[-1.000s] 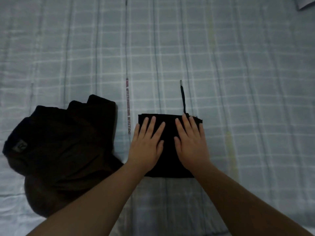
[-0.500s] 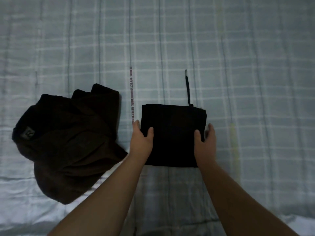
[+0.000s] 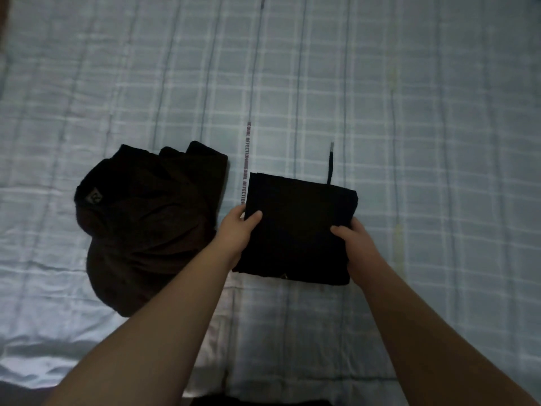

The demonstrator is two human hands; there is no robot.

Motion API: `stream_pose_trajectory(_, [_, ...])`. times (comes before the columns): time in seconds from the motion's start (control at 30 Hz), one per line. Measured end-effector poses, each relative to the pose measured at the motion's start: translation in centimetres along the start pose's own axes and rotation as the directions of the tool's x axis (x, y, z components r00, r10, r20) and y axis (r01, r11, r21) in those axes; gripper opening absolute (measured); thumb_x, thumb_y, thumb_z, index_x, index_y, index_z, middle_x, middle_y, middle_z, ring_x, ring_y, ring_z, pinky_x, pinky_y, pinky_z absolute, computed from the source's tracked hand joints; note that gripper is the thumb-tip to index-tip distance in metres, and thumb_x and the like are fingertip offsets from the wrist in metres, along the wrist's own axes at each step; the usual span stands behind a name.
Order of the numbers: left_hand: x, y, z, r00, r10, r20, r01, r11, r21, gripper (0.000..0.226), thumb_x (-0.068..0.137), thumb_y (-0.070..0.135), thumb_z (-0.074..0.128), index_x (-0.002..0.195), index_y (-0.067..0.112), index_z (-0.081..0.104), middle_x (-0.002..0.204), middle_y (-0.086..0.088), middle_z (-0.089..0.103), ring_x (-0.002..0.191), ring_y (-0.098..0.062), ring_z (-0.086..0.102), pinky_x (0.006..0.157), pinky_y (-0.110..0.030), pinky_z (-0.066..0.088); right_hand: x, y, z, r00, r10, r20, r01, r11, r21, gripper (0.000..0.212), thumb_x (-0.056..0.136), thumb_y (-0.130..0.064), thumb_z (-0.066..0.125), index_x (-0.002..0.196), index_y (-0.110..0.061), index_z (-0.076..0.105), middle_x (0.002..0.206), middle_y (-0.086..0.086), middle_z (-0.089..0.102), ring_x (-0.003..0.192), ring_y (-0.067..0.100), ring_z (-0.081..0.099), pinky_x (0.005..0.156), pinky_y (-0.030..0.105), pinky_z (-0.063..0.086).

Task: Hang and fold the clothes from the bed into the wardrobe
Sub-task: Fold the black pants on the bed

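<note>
A: Both hands were on the folded black garment (image 3: pixel 295 230) at this reading. Your left hand (image 3: pixel 235 232) gripped its left edge, thumb (image 3: pixel 254 217) laid across the top face, the other fingers out of sight behind the edge. Your right hand (image 3: pixel 352 244) gripped the right edge the same way, thumb on top near the corner, fingers tucked under the cloth.

B: Where did the garment sit?

A: On the bed (image 3: pixel 409 112), near the middle of the head view, folded into a roughly square packet. Could not tell whether you had it lifted clear of the sheet or resting on it; the light was dim and the black cloth showed no shadow line. A dark drawstring (image 3: pixel 330 167) with a pale tip stuck out from its far right edge and lay straight on the sheet, pointing away from you.

B: Anything else recorded?

A: A second dark garment (image 3: pixel 140 221) lay crumpled on the bed just beside your left wrist, well bunched, not folded. It carried a small pale label (image 3: pixel 94 197) near its left side; the mark on it was too small to read. Between the two garments a narrow printed strip (image 3: pixel 245 162) ran along the sheet, lettering reading something like "EQUAL AFFECTION", its near end touching the top left corner of the folded packet. The bed cover was pale with a check pattern of light lines and darker lengthwise stripes. Both your forearms were bare.
</note>
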State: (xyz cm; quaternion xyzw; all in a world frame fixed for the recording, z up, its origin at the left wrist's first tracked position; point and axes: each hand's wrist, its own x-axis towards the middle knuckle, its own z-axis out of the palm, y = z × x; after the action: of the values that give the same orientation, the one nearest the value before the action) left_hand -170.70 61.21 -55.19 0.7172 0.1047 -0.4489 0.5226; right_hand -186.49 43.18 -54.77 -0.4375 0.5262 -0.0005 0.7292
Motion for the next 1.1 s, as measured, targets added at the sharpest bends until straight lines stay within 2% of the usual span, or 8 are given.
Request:
stream_pose_trajectory(0.17, [-7.6,3.8,-4.6,0.992,0.123,-0.005,-0.122,0.980,-0.157,0.032,0.096,0.026,0.064,0.127,0.025,0.060,0.123,0.001,0.068,0.112,-0.016,0.066,0.101,-0.041,0.051,-6.8,-5.2,3.2,0.981,-0.112,0.160,0.123,0.991,-0.058,0.043,0.094,-0.002,0.056,0.133,-0.017,0.058,0.120,0.006,0.071,0.104,0.023,0.071,0.090,0.041,0.057])
stream_pose_trajectory(0.27, [-13.3,6.7,-9.1,0.969,0.230,-0.085,-0.244,0.940,-0.238,0.030,0.096,0.023,0.064,0.126,0.025,0.060,0.123,-0.001,0.069,0.112,-0.019,0.067,0.098,-0.041,0.053,-12.4,-9.1,7.3,0.939,-0.186,0.290,0.224,0.969,-0.103,0.039,0.094,-0.005,0.058,0.130,-0.020,0.059,0.120,0.003,0.071,0.106,0.021,0.070,0.092,0.042,0.056])
stream_pose_trajectory(0.37, [-19.8,9.4,-14.0,0.915,0.354,-0.191,-0.396,0.879,-0.265,0.032,0.098,0.020,0.061,0.130,0.021,0.058,0.122,-0.001,0.070,0.109,-0.015,0.068,0.092,-0.034,0.055,-18.5,-12.3,12.6,0.877,-0.259,0.404,0.341,0.929,-0.146,0.036,0.095,-0.010,0.059,0.128,-0.023,0.060,0.119,-0.001,0.071,0.106,0.020,0.070,0.089,0.040,0.057])
stream_pose_trajectory(0.53, [-31.3,9.9,-25.0,0.808,0.451,-0.380,-0.558,0.792,-0.247,0.028,0.097,0.025,0.062,0.125,0.022,0.058,0.115,0.002,0.072,0.106,-0.016,0.070,0.088,-0.035,0.056,-28.9,-13.2,23.5,0.753,-0.351,0.557,0.502,0.853,-0.141,0.034,0.095,-0.011,0.061,0.126,-0.024,0.062,0.117,-0.001,0.072,0.104,0.017,0.071,0.089,0.040,0.057])
stream_pose_trajectory(0.7, [-43.4,4.3,-39.3,0.636,0.450,-0.627,-0.696,0.685,-0.215,0.028,0.098,0.024,0.061,0.125,0.022,0.057,0.115,0.004,0.072,0.106,-0.015,0.069,0.093,-0.039,0.054,-40.5,-7.3,37.3,0.583,-0.337,0.739,0.571,0.817,-0.078,0.036,0.093,-0.008,0.063,0.123,-0.027,0.063,0.116,-0.005,0.072,0.107,0.017,0.070,0.091,0.039,0.056])
stream_pose_trajectory(0.8, [-50.8,-1.2,-48.2,0.536,0.416,-0.735,-0.741,0.649,-0.173,0.034,0.097,0.026,0.062,0.130,0.026,0.056,0.123,0.002,0.069,0.112,-0.018,0.067,0.096,-0.045,0.053,-47.7,-1.4,46.0,0.486,-0.283,0.827,0.593,0.802,-0.074,0.035,0.092,-0.007,0.063,0.115,-0.033,0.064,0.113,-0.009,0.073,0.106,0.014,0.070,0.090,0.037,0.055])
stream_pose_trajectory(0.87, [-55.7,-4.9,-53.5,0.471,0.356,-0.807,-0.754,0.638,-0.159,0.033,0.097,0.028,0.063,0.129,0.032,0.057,0.122,0.005,0.069,0.110,-0.017,0.068,0.095,-0.046,0.054,-52.4,2.7,51.3,0.423,-0.219,0.879,0.582,0.810,-0.078,0.034,0.093,-0.006,0.062,0.112,-0.034,0.064,0.110,-0.011,0.074,0.103,0.012,0.070,0.089,0.036,0.056])
stream_pose_trajectory(1.1, [-68.5,-15.8,-66.0,0.233,0.159,-0.959,-0.855,0.504,-0.123,0.027,0.098,0.016,0.059,0.125,0.021,0.057,0.117,-0.002,0.072,0.105,-0.017,0.070,0.084,-0.035,0.056,-65.4,14.6,66.2,0.205,0.014,0.979,0.512,0.851,-0.120,0.041,0.089,0.000,0.064,0.117,-0.029,0.065,0.115,0.000,0.074,0.107,0.021,0.070,0.095,0.045,0.054])
